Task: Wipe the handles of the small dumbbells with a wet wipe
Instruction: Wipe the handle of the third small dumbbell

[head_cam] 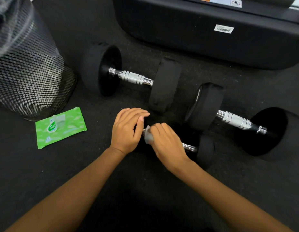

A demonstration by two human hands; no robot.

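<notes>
The small dumbbell (205, 148) lies on the black floor in front of me, its chrome handle (189, 147) partly showing. My right hand (167, 144) grips a crumpled white wet wipe (148, 136) wrapped round the handle's left part. My left hand (127, 129) rests with fairly straight fingers over the dumbbell's left end, which it hides. Two bigger dumbbells lie beyond: one at the back left with a bare chrome handle (131, 77), one at the right with its handle (234, 120) free.
A green pack of wet wipes (60, 127) lies flat on the floor to the left. Behind it stands a black mesh bin (28, 81) with a liner. A large black machine base (212, 30) fills the back right.
</notes>
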